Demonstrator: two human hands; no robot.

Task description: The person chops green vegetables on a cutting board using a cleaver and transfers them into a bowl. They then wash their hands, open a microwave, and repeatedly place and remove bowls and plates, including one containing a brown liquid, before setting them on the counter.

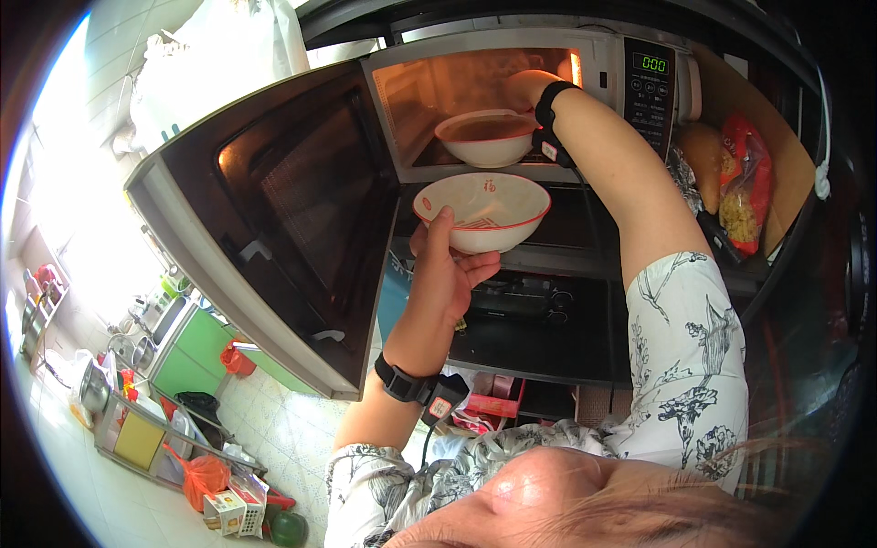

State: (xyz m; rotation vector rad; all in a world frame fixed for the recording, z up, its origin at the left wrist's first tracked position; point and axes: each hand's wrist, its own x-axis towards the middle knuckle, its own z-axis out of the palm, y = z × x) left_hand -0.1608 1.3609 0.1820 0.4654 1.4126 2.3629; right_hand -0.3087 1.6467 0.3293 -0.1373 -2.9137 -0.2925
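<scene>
My left hand point(449, 274) holds a white bowl with a red rim point(479, 236) just in front of the microwave opening, thumb at its rim and fingers beneath. The bowl bears red decoration inside and no food shows in it. A second red-rimmed white bowl point(490, 152), with brownish contents, stands at the mouth of the lit microwave oven point(603, 61). My right hand point(531, 89) reaches inside, behind and to the right of that second bowl; its fingers are mostly hidden, so its grip cannot be told.
The microwave door point(294, 205) stands wide open at the left. A black shelf point(541, 342) lies below. Food packets point(743, 185) sit right of the oven. Farther left are a green cabinet point(195, 353), an orange bag point(205, 476) and a dark green round object point(289, 529) on the tiled floor.
</scene>
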